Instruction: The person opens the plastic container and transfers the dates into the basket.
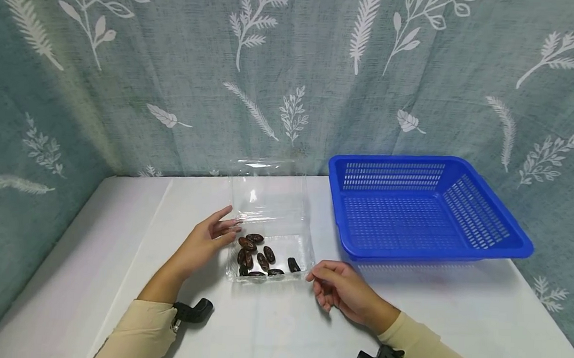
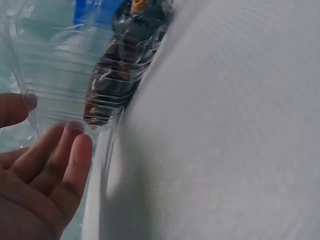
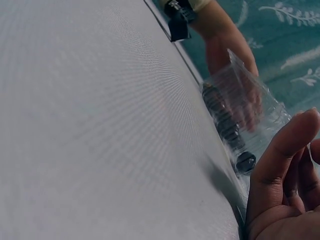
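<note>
A clear plastic clamshell box [image 1: 281, 247] lies on the table with its lid [image 1: 269, 197] raised at the back. Several dark brown dates [image 1: 269, 254] sit in its base, mostly towards the left, with one date [image 1: 293, 265] apart near the right front. My left hand [image 1: 201, 249] is at the box's left side, its fingers [image 2: 80, 152] extended against the clear wall. Close by the right front corner, my right hand [image 1: 342, 292] has loosely curled fingers, with the fingertips right at the box's edge. In the right wrist view, a date [image 3: 245, 162] shows through the clear wall.
A blue plastic basket [image 1: 432, 257] with slotted walls stands at the back right. White cloth covers the table [image 1: 280, 333]. Behind it hangs a grey-green curtain [image 1: 190, 78] with white leaf prints. Black straps with devices [image 1: 196, 310] sit at both wrists.
</note>
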{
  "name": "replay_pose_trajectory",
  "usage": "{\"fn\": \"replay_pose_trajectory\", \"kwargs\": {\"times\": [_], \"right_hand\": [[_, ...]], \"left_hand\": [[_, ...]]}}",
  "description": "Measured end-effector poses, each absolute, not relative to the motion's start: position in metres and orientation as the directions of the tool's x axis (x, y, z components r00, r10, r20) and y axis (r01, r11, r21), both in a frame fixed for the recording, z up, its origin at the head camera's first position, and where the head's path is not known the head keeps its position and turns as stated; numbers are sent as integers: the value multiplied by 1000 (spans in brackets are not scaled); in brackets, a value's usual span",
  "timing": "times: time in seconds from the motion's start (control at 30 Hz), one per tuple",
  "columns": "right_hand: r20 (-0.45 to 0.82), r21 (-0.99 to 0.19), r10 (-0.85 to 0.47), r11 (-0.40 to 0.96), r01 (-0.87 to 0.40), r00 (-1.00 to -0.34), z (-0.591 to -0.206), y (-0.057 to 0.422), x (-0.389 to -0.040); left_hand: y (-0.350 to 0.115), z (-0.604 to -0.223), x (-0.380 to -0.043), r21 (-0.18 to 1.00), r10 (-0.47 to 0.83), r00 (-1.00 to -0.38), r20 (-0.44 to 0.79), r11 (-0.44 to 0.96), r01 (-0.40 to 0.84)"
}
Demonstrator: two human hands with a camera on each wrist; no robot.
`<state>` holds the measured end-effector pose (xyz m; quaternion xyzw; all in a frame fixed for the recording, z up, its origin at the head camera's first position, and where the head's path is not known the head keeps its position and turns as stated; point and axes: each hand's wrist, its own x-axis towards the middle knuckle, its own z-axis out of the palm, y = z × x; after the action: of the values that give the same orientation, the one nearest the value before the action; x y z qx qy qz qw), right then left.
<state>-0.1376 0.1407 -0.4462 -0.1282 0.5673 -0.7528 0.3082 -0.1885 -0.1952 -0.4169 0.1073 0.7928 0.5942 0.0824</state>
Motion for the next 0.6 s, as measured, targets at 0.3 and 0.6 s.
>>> {"fn": "replay_pose_trajectory", "kwargs": {"times": [0.3,0.6], "right_hand": [[-155,-933,-612,-167,317,-776,-447,141,-139],[-219,-923,-603,-126,363,-767,-440,140,-133]], "left_hand": [[-206,-432,-192,983,321,-943,-88,182,-29],[-211,-442,-194,982,332,-938,-98,188,-36]]}}
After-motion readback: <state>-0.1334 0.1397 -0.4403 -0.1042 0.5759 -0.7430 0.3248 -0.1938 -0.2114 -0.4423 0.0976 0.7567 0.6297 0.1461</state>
